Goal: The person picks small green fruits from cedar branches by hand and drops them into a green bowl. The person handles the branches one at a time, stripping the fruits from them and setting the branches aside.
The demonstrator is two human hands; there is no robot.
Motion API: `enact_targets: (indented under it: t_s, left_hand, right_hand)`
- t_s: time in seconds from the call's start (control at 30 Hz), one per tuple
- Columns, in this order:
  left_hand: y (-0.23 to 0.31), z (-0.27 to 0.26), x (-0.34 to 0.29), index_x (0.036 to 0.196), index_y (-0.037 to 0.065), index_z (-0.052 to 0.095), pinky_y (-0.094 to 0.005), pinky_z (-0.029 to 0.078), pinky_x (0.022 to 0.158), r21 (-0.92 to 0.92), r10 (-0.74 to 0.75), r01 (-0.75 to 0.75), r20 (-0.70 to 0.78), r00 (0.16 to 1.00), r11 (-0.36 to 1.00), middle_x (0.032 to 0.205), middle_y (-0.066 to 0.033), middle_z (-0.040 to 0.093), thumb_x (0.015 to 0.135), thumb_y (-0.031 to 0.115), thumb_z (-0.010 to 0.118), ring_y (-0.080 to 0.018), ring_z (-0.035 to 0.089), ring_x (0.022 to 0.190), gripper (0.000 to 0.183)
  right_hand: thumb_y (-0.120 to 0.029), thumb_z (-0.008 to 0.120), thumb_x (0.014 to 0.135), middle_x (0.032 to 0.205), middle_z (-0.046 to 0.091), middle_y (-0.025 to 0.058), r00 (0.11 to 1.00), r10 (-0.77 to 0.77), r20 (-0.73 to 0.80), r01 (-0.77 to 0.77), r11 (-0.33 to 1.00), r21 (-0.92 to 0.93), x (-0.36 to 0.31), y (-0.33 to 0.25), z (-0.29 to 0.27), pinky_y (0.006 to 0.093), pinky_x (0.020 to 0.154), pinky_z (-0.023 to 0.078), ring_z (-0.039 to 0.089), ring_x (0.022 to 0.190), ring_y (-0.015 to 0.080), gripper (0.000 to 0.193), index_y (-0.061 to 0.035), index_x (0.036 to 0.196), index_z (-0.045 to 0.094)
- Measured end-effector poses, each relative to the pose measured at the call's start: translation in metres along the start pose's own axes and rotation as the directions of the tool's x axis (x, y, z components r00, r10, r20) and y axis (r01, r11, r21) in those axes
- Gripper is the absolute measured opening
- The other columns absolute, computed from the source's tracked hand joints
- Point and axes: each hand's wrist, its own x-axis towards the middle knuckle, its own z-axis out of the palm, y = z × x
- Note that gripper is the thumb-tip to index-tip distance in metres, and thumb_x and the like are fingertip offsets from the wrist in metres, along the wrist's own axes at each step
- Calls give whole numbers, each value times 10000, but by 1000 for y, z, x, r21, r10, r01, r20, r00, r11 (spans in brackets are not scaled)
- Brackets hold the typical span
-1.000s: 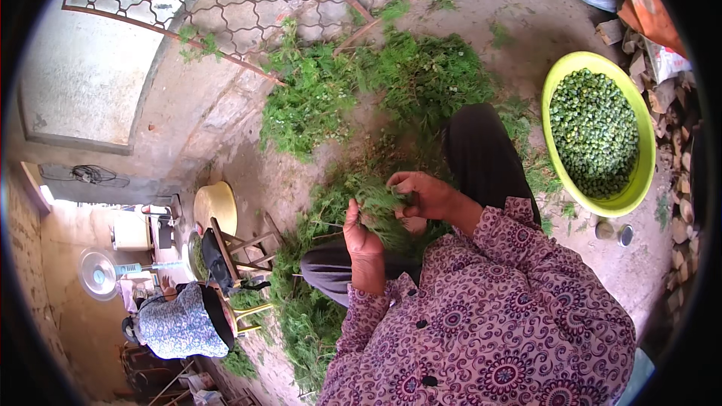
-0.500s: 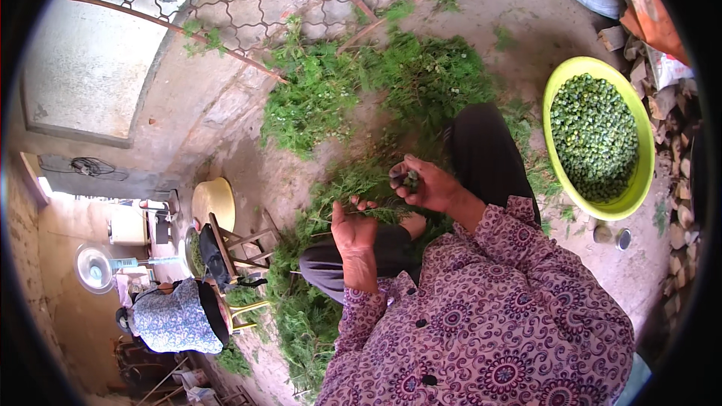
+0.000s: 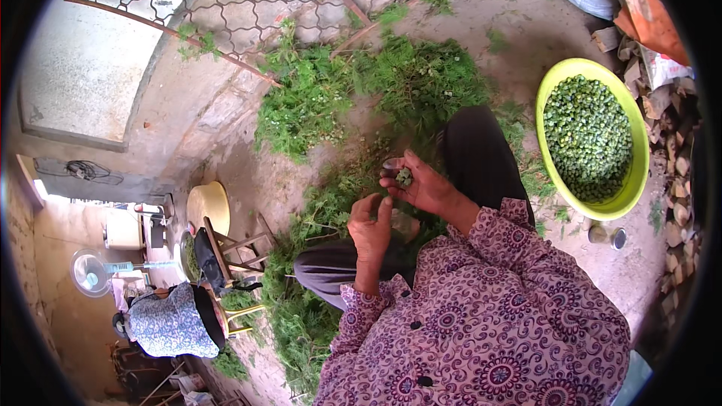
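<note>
My right hand (image 3: 430,186) is curled around a few small round green fruits (image 3: 404,177). Something dark covers or wraps one of its fingers near the tips. Just below and left of it, my left hand (image 3: 369,227) has its fingers bent and the thumb close to them; whatever may be between them is too small to make out. Feathery green branches (image 3: 331,207) lie on the ground around my bent legs, beneath both hands. To the right stands a yellow-green basin (image 3: 550,152) heaped with the same sort of small green fruits (image 3: 589,135).
Leafy heaps (image 3: 429,75) lie ahead by a metal lattice (image 3: 263,0). Split firewood (image 3: 681,214) is stacked far right; a small jar (image 3: 618,238) stands below the basin. Left are a straw hat (image 3: 209,207), a wooden chair (image 3: 237,244), a fan (image 3: 92,272) and another person (image 3: 169,319).
My left hand has risen toward the right hand, and its spread fingers have bent in. The sprig near it no longer shows by its fingers. My right hand has shifted slightly left.
</note>
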Motion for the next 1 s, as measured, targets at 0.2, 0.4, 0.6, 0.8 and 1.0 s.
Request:
enact_targets:
  t_s: [0.2,0.4,0.6,0.8,1.0]
  left_hand:
    - [15,16,-2,779,-18,603,-197,421,541,-134,-117,130,99,988,982,655,-5,578,767,112,643,-46,511,601,137]
    - [8,22,-1,760,-10,601,-185,382,505,-244,-151,178,126,981,953,633,19,553,768,64,597,-31,462,562,74]
    - [17,10,-2,709,13,588,-182,336,460,-398,-282,345,208,936,850,597,34,516,759,39,574,-32,438,516,58]
    - [31,-3,-4,744,31,575,-184,326,434,-585,-379,529,370,848,615,569,12,507,745,67,562,-60,447,470,37]
    - [32,-4,-10,733,30,569,-178,341,456,-466,-244,484,485,840,741,597,10,523,764,75,550,-58,456,486,59]
  right_hand:
    - [-328,427,906,988,507,88,996,-27,81,30,999,-43,2,10,-1,331,823,440,529,947,206,360,-7,1055,491]
    - [-101,473,851,999,521,97,989,-22,146,29,999,-45,2,9,-6,340,850,438,536,968,219,229,4,1054,475]
    - [27,452,803,988,529,95,995,28,95,-20,997,-80,7,19,-10,345,823,458,559,945,220,225,-23,1020,481]
    - [48,437,796,941,533,110,996,84,-38,-87,993,-84,7,16,-16,341,752,514,579,895,231,219,-7,1005,472]
    - [-46,487,842,1022,540,153,993,41,107,-48,997,56,-2,-3,-8,377,785,505,565,948,280,207,10,1041,487]
